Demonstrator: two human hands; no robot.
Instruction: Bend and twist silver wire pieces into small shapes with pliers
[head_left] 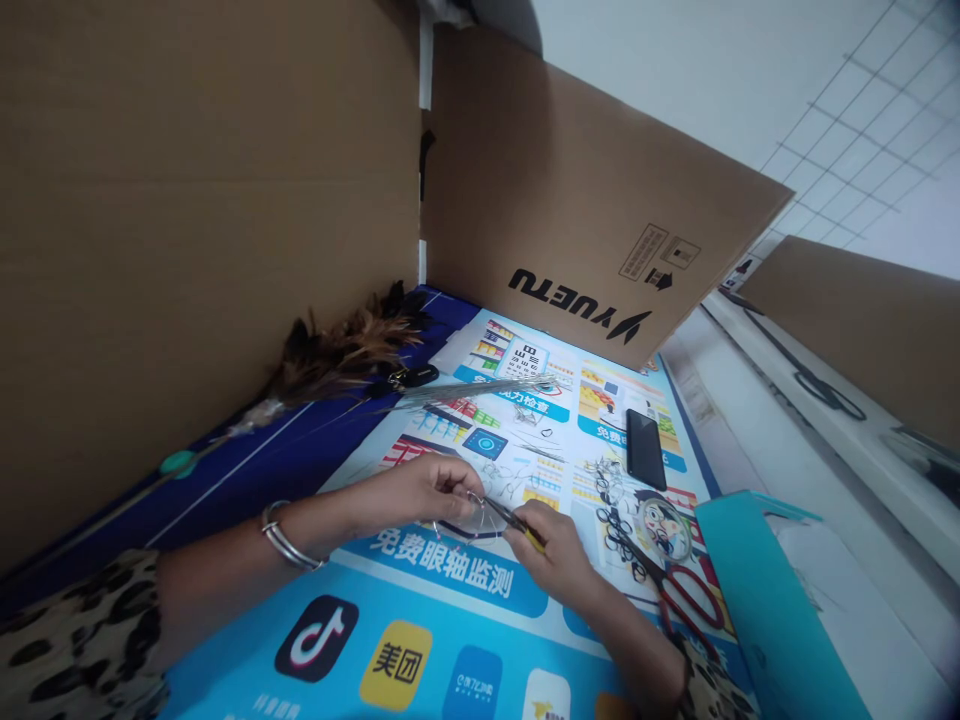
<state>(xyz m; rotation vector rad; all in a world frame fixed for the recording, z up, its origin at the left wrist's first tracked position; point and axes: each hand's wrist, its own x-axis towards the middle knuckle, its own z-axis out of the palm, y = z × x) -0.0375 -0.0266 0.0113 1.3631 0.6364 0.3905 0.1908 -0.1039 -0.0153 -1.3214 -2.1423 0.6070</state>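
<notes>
My left hand point(439, 492) is closed in a pinch on a thin piece of bent wire point(466, 530), whose loops hang below the fingers. Small pinkish bits show along the wire, too fine to make out. My right hand point(551, 545) grips a pair of pliers with yellow handles point(536, 538). The tips of the pliers point left and meet the wire close to my left fingertips. Whether the jaws are closed on the wire is too small to tell. Beyond the hands lies a bundle of straight silvery wires point(487, 389).
Scissors with red handles point(694, 598), a roll of tape point(664, 530), dark small rings point(616, 535) and a black phone point(646, 448) lie at right. A teal box point(772, 610) stands beyond them. A feather duster point(337, 350) rests at left. Cardboard walls point(585, 180) enclose the back and left.
</notes>
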